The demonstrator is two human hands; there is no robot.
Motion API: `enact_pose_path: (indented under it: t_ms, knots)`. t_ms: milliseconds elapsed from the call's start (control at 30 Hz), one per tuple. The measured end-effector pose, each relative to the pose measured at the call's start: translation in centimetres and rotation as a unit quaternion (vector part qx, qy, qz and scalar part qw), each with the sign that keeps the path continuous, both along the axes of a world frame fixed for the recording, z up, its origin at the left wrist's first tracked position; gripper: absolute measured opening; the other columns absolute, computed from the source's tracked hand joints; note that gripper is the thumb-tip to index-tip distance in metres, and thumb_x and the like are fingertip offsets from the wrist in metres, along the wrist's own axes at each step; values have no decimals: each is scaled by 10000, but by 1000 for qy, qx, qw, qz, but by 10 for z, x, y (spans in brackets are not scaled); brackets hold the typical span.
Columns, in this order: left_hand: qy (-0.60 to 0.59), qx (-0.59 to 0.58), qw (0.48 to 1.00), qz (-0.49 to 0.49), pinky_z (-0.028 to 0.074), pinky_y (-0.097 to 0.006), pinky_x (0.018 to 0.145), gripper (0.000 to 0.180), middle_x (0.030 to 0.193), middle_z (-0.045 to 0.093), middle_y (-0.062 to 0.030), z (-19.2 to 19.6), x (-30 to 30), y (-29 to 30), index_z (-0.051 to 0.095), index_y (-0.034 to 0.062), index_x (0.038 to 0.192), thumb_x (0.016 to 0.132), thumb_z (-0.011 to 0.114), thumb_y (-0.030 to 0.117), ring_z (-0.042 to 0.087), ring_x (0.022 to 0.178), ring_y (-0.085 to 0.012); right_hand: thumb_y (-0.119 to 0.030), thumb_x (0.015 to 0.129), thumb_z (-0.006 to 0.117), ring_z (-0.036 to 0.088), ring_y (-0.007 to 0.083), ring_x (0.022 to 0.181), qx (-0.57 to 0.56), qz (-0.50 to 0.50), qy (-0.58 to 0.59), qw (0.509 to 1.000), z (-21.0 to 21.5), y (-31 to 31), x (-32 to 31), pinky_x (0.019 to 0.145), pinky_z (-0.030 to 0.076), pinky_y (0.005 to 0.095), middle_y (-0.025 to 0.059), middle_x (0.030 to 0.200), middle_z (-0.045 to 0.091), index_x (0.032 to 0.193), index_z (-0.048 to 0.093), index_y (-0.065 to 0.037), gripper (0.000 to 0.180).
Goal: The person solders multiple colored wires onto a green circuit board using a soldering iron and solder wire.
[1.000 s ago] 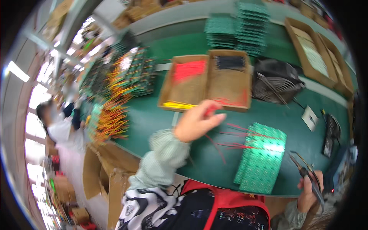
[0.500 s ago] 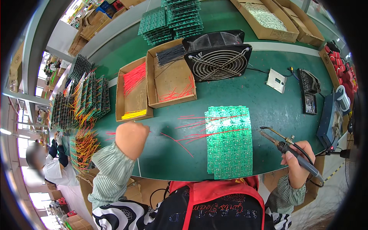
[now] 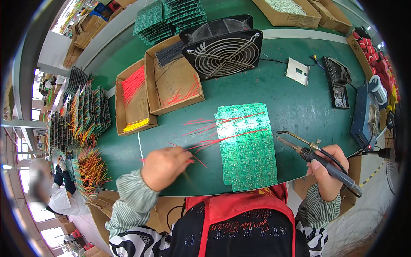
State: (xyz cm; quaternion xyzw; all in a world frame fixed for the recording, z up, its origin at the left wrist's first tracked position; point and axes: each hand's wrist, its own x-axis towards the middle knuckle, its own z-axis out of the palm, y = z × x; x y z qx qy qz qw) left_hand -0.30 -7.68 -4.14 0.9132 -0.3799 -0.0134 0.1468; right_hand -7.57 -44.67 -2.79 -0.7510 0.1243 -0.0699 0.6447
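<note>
Shifted toward the overlapping green rectangular circuit boards (image 3: 248, 158), the left hand (image 3: 165, 168) curls, what it pinches indiscernible; the right hand (image 3: 329, 182) clasps a grey-handled soldering iron (image 3: 342, 177) beside the boards, which lie on the dark-green table (image 3: 299, 109).

ok so wires (image 3: 220, 140) lie across the circuit boards (image 3: 248, 160), soldering iron (image 3: 333, 171) just to the right, boxes of wire (image 3: 174, 81) far left, fan (image 3: 223, 50) right of those.

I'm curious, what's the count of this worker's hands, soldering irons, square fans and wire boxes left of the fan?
Left hand and right hand: 2
Soldering iron: 1
Square fan: 1
Left wire box and right wire box: 2
Total: 6
</note>
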Motion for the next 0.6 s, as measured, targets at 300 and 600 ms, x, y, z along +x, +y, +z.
enact_pose_path:
  t_ms: [300, 600]
  knots:
    - [-6, 256, 966, -47, 495, -330, 500, 67, 751, 527, -72, -14, -18, -25, 544, 70, 750, 719, 583, 115, 595, 632, -204, -50, 695, 709, 568, 63, 593, -35, 56, -10, 998, -2, 8, -7, 547, 444, 205, 32, 709, 639, 850, 590, 4, 203]
    - [85, -19, 994, 58, 502, -367, 601, 111, 786, 628, -100, 13, -15, -22, 590, 42, 808, 717, 651, 54, 624, 719, -283, -71, 706, 719, 606, 80, 582, -90, 135, -71, 984, 6, 21, -6, 532, 456, 217, 46, 674, 644, 838, 605, 8, 192]
